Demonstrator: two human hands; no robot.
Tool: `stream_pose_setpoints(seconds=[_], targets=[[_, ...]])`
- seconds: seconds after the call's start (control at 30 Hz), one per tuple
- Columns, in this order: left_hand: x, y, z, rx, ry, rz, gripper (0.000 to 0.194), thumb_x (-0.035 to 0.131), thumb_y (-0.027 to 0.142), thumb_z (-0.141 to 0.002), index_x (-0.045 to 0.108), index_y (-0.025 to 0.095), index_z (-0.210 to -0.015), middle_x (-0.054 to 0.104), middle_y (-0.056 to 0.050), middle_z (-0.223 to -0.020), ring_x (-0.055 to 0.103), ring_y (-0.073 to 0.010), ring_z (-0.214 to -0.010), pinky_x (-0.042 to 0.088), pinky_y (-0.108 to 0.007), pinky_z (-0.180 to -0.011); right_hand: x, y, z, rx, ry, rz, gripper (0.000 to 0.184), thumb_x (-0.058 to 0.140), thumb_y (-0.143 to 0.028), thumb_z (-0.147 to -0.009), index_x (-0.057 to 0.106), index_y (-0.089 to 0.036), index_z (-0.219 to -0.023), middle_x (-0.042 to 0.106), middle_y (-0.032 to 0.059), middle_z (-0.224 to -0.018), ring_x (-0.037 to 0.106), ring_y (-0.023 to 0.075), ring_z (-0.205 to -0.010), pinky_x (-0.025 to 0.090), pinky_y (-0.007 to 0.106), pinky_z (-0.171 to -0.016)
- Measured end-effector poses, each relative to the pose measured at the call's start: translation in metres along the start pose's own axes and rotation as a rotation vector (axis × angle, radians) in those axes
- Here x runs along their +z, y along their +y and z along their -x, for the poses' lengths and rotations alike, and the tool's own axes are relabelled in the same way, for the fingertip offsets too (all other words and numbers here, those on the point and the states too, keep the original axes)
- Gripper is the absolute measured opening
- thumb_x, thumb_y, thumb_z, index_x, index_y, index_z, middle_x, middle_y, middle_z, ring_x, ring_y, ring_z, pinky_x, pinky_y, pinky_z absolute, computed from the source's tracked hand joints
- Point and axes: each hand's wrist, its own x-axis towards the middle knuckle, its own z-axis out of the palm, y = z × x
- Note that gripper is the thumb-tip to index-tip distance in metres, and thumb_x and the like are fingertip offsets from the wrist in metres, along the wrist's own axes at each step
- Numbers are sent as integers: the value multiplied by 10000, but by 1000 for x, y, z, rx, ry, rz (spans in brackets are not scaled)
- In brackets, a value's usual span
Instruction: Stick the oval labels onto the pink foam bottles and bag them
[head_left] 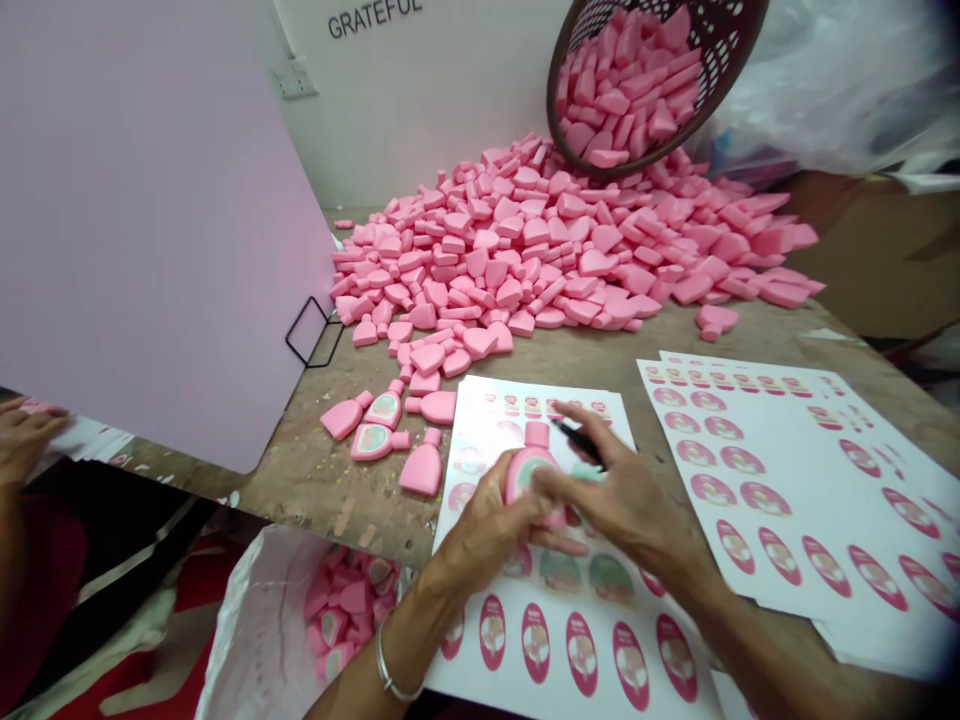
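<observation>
My left hand (487,525) grips a small pink plastic bottle (534,475) above a sheet of oval pink labels (540,640). The bottle's neck points away from me, and a label shows on its face, partly covered by my fingers. My right hand (622,500) holds a slim black pen-like tool (579,442) between its fingers, with the fingertips against the bottle. Several pink bottles (386,425) lie on the wooden table (322,500) left of the sheet, some labelled and some bare. A large heap of unlabelled pink bottles (525,240) spreads beyond them.
A tilted brown basket (645,80) of pink bottles rests against the heap's far side. More label sheets (795,470) lie to my right. A white-lined bag (345,610) of labelled bottles sits below the table edge. A pink board (150,230) stands at left, beside a co-worker's hand (26,440).
</observation>
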Motion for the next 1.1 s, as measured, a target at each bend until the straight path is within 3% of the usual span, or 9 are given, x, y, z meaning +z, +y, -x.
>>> stream_pose_setpoints(seconds=[0.17, 0.23, 0.4, 0.5, 0.63, 0.77, 0.9, 1.03, 1.1], targets=[[-5, 1, 10, -19, 77, -126, 431, 705, 264, -758, 529, 170, -1141, 652, -51, -878, 654, -169, -740, 589, -313, -635, 20, 0, -6, 84, -5, -170, 649, 685, -526, -703, 529, -208, -1247, 590, 119, -1265, 584, 274, -1138, 471, 445, -965], [-12, 1, 14, 13, 203, -167, 379, 663, 382, -797, 564, 164, -1091, 670, -83, -922, 670, -199, -763, 583, -327, -637, 22, -3, -5, 32, -55, -133, 752, 735, -491, -657, 477, -218, -1309, 551, 130, -1308, 553, 289, -1178, 454, 463, -986], [-34, 3, 24, 81, 569, -314, 403, 613, 484, -820, 624, 202, -1108, 622, -106, -1230, 561, -249, -1177, 495, -305, -901, 21, -8, -10, -56, -253, -45, 875, 759, -500, -627, 398, -244, -1383, 507, 125, -1346, 523, 287, -1211, 468, 447, -964], [-59, 23, 30, 176, 667, -500, 417, 544, 517, -849, 636, 170, -1061, 693, -109, -1041, 644, -246, -978, 512, -315, -792, 23, -8, -32, -123, -249, 70, 718, 715, -513, -689, 487, -224, -1306, 580, 112, -1261, 576, 271, -1126, 471, 433, -935], [-119, 71, 28, 386, 972, -1059, 405, 483, 495, -868, 614, 157, -1049, 691, -73, -918, 638, -200, -812, 501, -301, -739, 50, -24, -76, -353, -305, 372, 364, 588, -426, -826, 636, -207, -1112, 675, 95, -1084, 611, 255, -1005, 443, 398, -878], [-176, 106, 12, 397, 922, -1233, 339, 506, 421, -836, 661, 134, -926, 641, -129, -1117, 587, -241, -1057, 441, -342, -933, 97, -48, -117, -393, -438, 657, 376, 677, -433, -720, 686, -155, -974, 690, 145, -1015, 596, 293, -994, 404, 374, -819], [-194, 111, -10, 346, 761, -1395, 313, 572, 400, -799, 665, 168, -986, 580, -130, -1273, 522, -272, -1183, 347, -420, -1044, 128, -55, -137, -407, -508, 690, 344, 760, -399, -590, 684, -129, -789, 698, 174, -905, 604, 308, -933, 378, 383, -805], [-193, 105, -27, 272, 607, -1506, 423, 671, 409, -727, 642, 194, -1090, 658, -104, -1170, 571, -288, -1097, 374, -426, -1003, 118, -48, -138, -399, -500, 652, 396, 626, -510, -720, 661, -138, -850, 689, 143, -892, 609, 251, -843, 396, 339, -735], [-193, 103, -32, 246, 545, -1536, 413, 674, 375, -718, 653, 193, -1089, 682, -98, -1131, 589, -286, -1058, 395, -402, -973, 102, -41, -139, -301, -545, 413, 462, 501, -596, -792, 627, -154, -830, 660, 80, -787, 576, 186, -706, 396, 295, -643]])
